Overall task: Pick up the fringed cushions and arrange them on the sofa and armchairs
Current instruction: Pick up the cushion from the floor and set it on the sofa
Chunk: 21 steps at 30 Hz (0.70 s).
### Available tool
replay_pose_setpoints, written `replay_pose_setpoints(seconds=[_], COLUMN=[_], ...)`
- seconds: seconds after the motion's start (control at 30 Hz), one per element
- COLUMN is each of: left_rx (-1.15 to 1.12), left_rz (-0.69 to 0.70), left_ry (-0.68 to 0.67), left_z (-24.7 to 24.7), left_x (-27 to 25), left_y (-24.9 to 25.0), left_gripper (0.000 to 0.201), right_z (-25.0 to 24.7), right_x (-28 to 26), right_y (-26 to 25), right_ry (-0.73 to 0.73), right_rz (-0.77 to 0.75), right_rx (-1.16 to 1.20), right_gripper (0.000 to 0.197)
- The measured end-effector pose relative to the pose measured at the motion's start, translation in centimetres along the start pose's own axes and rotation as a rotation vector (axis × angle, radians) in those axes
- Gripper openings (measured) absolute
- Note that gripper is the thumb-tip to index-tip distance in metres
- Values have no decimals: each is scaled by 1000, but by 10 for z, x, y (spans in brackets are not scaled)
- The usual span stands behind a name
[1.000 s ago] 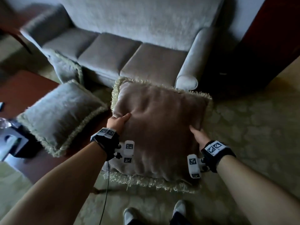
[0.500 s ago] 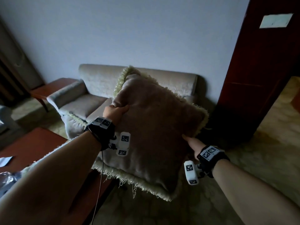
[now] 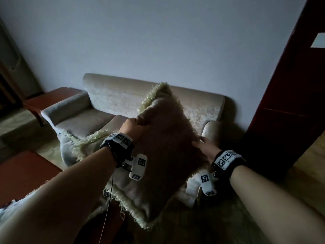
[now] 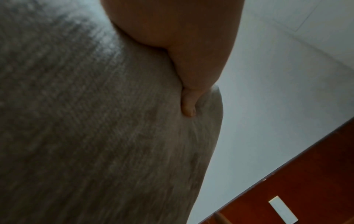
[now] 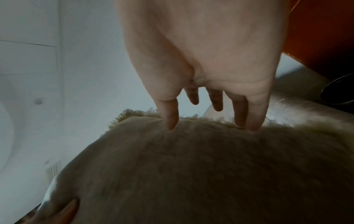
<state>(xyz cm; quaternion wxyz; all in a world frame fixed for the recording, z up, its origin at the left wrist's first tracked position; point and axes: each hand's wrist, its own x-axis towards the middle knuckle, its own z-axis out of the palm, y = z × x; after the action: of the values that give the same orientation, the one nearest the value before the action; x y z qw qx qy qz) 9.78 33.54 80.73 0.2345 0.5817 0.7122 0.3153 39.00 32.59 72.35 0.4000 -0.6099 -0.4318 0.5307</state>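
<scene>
Surroundings: a beige sofa (image 3: 123, 101) stands against a pale wall (image 3: 158, 32) across the middle of the head view, its right armrest (image 3: 210, 131) showing just beside the right hand.
Door side: a dark red-brown wooden door (image 3: 290, 103) fills the right edge of the frame, with a pale rectangular plate (image 3: 319, 40) near its top right.
Left side: a reddish-brown low table (image 3: 22, 171) sits at the lower left, and a second wooden table (image 3: 51, 97) stands at the sofa's far end, in the left middle.
Floor: a pale patterned carpet (image 3: 307, 173) shows at the lower right.
In the way: a second fringed cushion (image 3: 82, 147) leans against the front of the sofa, left of centre, partly behind the left forearm.
Held cushion: the brown cushion (image 3: 167, 155) hangs in the air at the centre of the frame, in front of the sofa's right seat, tilted with one corner pointing up.
Its look: plush brown cloth with a ribbed nap, edged all round with a shaggy cream fringe (image 3: 133, 208); the surface dents where it is gripped.
Left hand (image 3: 131, 126): clenched on the cushion's upper left edge, the thumb dug into the cloth in the left wrist view.
Right hand (image 3: 204, 147): fingers (image 5: 239, 112) fairly straight, tips pressing the cushion's right edge near the fringe; nothing is curled round it.
Wrists: black bands with white patterned tags on both.
</scene>
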Motion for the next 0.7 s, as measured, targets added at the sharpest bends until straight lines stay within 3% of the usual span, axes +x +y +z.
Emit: replay_pose_setpoints(seconds=[0.1, 0.17, 0.27, 0.37, 0.5, 0.63, 0.7], left_rx=[167, 268, 365, 399, 396, 415, 419], left_rz=[45, 104, 189, 228, 246, 258, 285], left_ry=[-74, -77, -100, -144, -209, -206, -189], left_z=[3, 5, 19, 40, 83, 122, 136], left_x=[62, 99, 152, 199, 268, 339, 371], left_y=[-2, 0, 4, 2, 9, 38, 53], left_gripper=[53, 40, 45, 47, 45, 46, 47], right_z=[17, 23, 29, 26, 19, -4, -9], right_x=[59, 89, 137, 175, 245, 333, 360], right_y=[-32, -43, -41, -39, -28, -26, -39], right_ry=[8, -1, -21, -18, -36, 42, 47], right_rz=[-25, -29, 17, 36, 75, 59, 78], right_rx=[-71, -135, -201, -146, -70, -55, -38], right_gripper=[72, 88, 104, 103, 83, 111, 92])
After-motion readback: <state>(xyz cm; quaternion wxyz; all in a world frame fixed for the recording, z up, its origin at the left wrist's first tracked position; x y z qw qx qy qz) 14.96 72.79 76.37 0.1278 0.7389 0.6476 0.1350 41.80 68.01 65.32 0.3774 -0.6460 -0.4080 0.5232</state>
